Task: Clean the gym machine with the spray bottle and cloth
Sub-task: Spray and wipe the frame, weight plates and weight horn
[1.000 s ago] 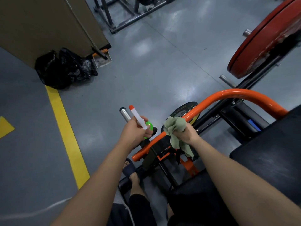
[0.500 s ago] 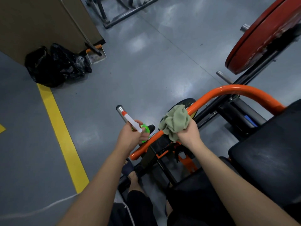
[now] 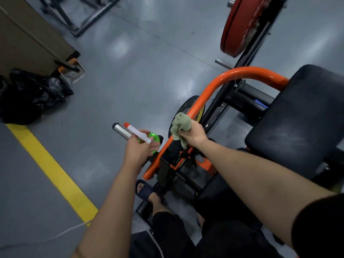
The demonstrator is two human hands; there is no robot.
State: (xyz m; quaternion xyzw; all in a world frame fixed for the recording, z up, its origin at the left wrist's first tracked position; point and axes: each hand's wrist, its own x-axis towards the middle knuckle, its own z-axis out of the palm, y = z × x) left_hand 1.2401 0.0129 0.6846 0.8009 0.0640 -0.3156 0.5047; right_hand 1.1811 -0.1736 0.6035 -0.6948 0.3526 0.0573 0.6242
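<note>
Cloth [image 3: 179, 123] slid up orange bar [image 3: 242, 70]; right hand [image 3: 194, 135] fingers clenched round it; left hand [image 3: 137, 151] fingers grip spray bottle [image 3: 139, 135].

The cloth [image 3: 179, 123] lies on the curved bar [image 3: 242, 71], under the right grip [image 3: 194, 135]. Just left of the bar is the spray bottle [image 3: 141, 135], in the left grip [image 3: 138, 151]. Right of the bar sits the pad [image 3: 301, 123].

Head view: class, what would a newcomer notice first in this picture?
A curved orange bar sweeps through the centre, and the right hand grips a green cloth on it. Just left of it, the left hand holds a spray bottle. A red weight plate sits top right.
</note>
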